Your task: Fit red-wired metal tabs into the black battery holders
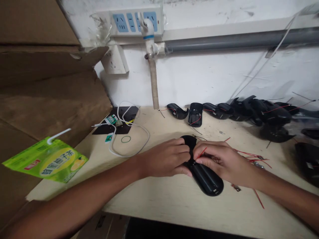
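Observation:
A long black plastic housing (208,179) with a rounded end lies aslant on the table in front of me. My left hand (171,156) is closed over its upper left side, fingers curled round the edge. From the right, my right hand (219,157) pinches a thin red wire (202,152) between thumb and forefinger, just above the middle of the housing. What the wire joins to is hidden by the fingers. Beside and behind my right hand lie several loose red wires (251,155) with small metal parts.
Several black housings with wires (271,114) are heaped along the wall at the right; one housing (195,114) stands at the back. A white cable (147,136), a green drink carton (57,161) and cardboard boxes (45,99) are at the left. A ribbed hose (154,83) hangs behind.

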Motion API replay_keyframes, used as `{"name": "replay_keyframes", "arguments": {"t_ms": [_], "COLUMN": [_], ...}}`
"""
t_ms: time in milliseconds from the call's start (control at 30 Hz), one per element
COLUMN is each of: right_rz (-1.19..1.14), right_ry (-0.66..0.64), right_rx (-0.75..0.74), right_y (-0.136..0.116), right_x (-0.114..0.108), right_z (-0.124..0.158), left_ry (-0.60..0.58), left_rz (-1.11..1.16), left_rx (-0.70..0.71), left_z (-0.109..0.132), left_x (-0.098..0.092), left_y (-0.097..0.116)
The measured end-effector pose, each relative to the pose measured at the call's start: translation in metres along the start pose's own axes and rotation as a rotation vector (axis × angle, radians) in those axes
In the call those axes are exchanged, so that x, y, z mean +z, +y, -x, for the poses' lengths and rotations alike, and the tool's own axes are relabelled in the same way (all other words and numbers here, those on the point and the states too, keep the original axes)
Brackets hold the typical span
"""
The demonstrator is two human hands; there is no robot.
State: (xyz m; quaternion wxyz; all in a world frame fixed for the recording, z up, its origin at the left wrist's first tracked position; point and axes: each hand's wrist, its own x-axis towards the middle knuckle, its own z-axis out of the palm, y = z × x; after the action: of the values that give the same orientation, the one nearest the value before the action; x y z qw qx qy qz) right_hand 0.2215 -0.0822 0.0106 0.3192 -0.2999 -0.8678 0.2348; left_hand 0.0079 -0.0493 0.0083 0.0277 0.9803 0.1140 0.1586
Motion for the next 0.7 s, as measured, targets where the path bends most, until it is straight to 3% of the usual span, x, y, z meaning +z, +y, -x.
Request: {"name": "replay_keyframes", "arguments": {"t_ms": [300,500,700], "right_rz": [0.070,0.128,0.176], "right_ry": [-0.016,-0.068,-0.146], "right_rx": [-0.087,-0.109,-0.127], "right_y": [-0.0001,-0.0055,-0.0053], "right_x": [0.0056,0.0044,-0.0007], "right_z": [0.0039,-0.0014,-0.0018], "left_ry": [0.025,0.007,0.060], "left_rz": [-0.019,-0.017,-0.017], "left_rx": [0.010,0.013,0.010], "left_z": [-0.0007,-0.0011,-0.0033], "left_x": [-0.0001,0.0024,0.0027], "left_y": [0.0036,0.0032,0.0055]}}
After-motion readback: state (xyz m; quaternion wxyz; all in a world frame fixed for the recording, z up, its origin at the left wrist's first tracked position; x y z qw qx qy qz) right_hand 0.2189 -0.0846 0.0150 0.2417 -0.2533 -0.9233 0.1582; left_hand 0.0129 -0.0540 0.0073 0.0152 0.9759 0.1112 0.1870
